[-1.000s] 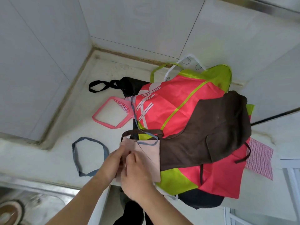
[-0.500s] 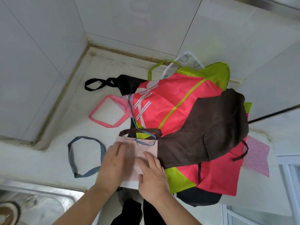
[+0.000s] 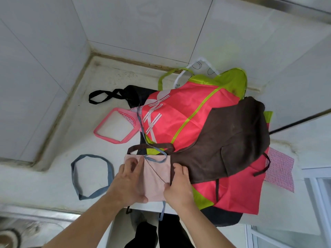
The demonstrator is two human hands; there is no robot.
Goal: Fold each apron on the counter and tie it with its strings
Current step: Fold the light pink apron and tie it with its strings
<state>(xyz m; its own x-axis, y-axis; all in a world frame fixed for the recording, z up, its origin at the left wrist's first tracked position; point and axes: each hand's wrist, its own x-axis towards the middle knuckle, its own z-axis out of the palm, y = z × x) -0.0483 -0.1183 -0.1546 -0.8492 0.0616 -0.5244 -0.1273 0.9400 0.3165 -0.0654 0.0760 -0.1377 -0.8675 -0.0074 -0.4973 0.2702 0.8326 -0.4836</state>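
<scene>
Left hand (image 3: 131, 183) flat, right hand (image 3: 178, 185) curled.

No legible text, labels or numbers in this view.

The white apron (image 3: 202, 68) at the back of the counter (image 3: 59, 178) carries dark outline marks near its top and a small dark mark near its strap base; these are too small and blurred to read as letters or digits. The red apron (image 3: 179, 111) shows a pale printed motif of bars and dots on its upper part, a graphic only, with no wording. No brand tag, size label or sign is discernible on any other cloth, on the wall tiles (image 3: 143, 27), or on the counter edge.
</scene>
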